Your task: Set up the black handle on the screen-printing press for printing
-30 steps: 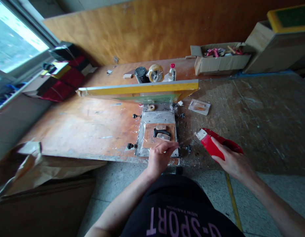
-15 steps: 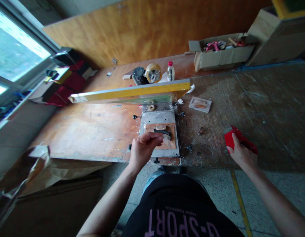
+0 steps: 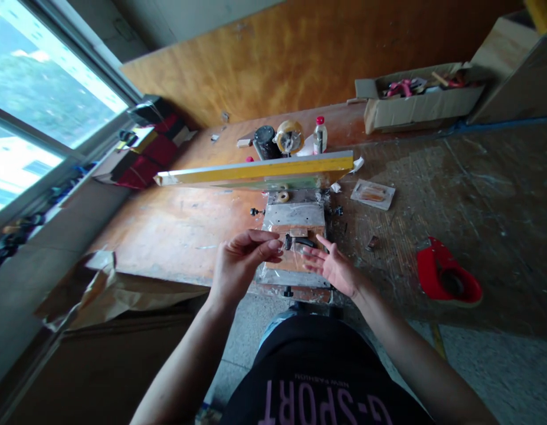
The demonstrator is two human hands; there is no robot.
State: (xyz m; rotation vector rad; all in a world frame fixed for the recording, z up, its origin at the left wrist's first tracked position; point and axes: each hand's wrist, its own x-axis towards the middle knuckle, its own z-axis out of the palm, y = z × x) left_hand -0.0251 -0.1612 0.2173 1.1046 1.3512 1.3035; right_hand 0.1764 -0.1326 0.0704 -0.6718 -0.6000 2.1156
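Observation:
My left hand [image 3: 246, 260] is pinched at the left edge of a metal plate jig [image 3: 295, 213]; what its fingertips hold is too small to make out, perhaps something clear. My right hand [image 3: 333, 267] is open, palm turned up, over the jig's right side. Between the two hands a curved black piece [image 3: 303, 241] lies on the wooden block of the jig. A red tape dispenser [image 3: 432, 276] rests on the bench to the right, touched by neither hand. A yellow-edged frame [image 3: 259, 171] is raised across the back of the jig.
Behind the frame stand a black container [image 3: 265, 143], a tape roll [image 3: 290, 137] and a red-capped bottle [image 3: 320, 137]. A clear packet [image 3: 373, 194] lies right of the jig. An open cardboard box [image 3: 415, 112] holds assorted items at the back right. Brown paper [image 3: 140, 295] hangs at front left.
My right hand has let go of the red tape dispenser and moved left to the jig, fingers spread. My left hand stays pinched near the jig. The view has shifted slightly.

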